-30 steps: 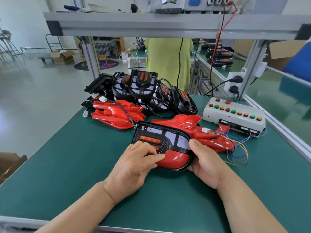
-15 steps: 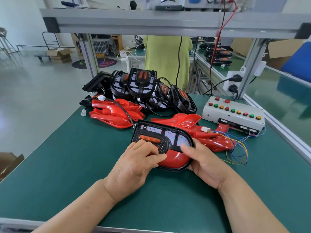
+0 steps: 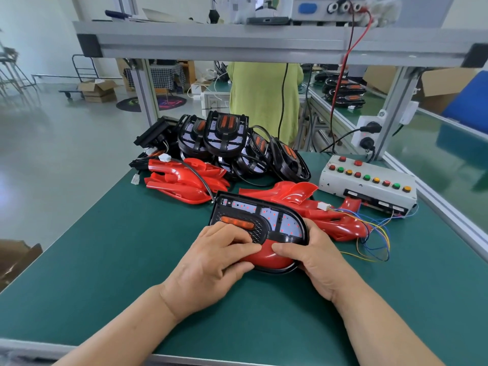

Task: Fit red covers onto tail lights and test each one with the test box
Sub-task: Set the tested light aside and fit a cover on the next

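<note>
A black tail light [image 3: 260, 220] with an orange strip and LED boards lies on the green bench [image 3: 105, 247] in front of me. A red cover [image 3: 266, 256] sits at its near edge. My left hand [image 3: 211, 262] lies over the light's near left part, fingers curled on the light and the cover. My right hand [image 3: 314, 257] grips the light's right end, thumb pressing on the red cover. A white test box [image 3: 369, 183] with coloured buttons stands at the right, coloured wires [image 3: 375, 239] trailing from it.
Loose red covers lie in two heaps [image 3: 184, 180] [image 3: 317, 207] behind the light. Several black tail lights [image 3: 232, 146] are piled further back. A metal frame with a shelf [image 3: 237, 40] spans overhead. A person in a green top [image 3: 264, 101] stands beyond the bench.
My right thumb has slid from the light's LED board down onto the red cover. My left hand has stayed in place on the light.
</note>
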`<move>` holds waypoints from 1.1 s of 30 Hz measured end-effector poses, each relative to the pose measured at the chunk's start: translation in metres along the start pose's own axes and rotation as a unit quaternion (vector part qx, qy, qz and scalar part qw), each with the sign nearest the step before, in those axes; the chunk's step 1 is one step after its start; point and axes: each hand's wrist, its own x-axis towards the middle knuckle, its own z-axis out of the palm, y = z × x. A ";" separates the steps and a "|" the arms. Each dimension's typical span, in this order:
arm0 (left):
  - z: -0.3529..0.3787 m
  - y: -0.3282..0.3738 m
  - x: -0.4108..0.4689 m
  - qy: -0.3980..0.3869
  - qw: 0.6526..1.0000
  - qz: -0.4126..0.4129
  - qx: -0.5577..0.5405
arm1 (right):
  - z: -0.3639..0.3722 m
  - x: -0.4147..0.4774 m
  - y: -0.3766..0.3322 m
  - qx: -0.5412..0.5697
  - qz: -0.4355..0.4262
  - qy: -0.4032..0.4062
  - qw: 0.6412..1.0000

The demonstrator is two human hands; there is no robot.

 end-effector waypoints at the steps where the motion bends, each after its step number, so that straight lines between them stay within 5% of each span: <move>1: -0.001 0.000 -0.001 0.005 0.999 -0.025 -0.020 | 0.000 0.000 0.000 0.000 0.002 0.002 1.000; 8: -0.030 -0.015 -0.017 0.085 0.934 -0.320 -0.137 | -0.002 0.000 0.000 0.004 0.013 -0.010 1.000; 13: -0.030 -0.020 -0.010 -0.058 0.867 -0.457 -0.189 | -0.002 0.000 -0.001 0.005 0.009 -0.018 1.000; 23: -0.038 -0.031 0.016 -0.160 0.695 -0.519 -0.471 | -0.007 -0.001 -0.003 0.058 0.012 -0.042 0.997; 33: -0.031 -0.041 0.007 -0.144 0.733 -0.477 -0.462 | -0.005 0.001 -0.004 0.058 0.013 -0.035 0.998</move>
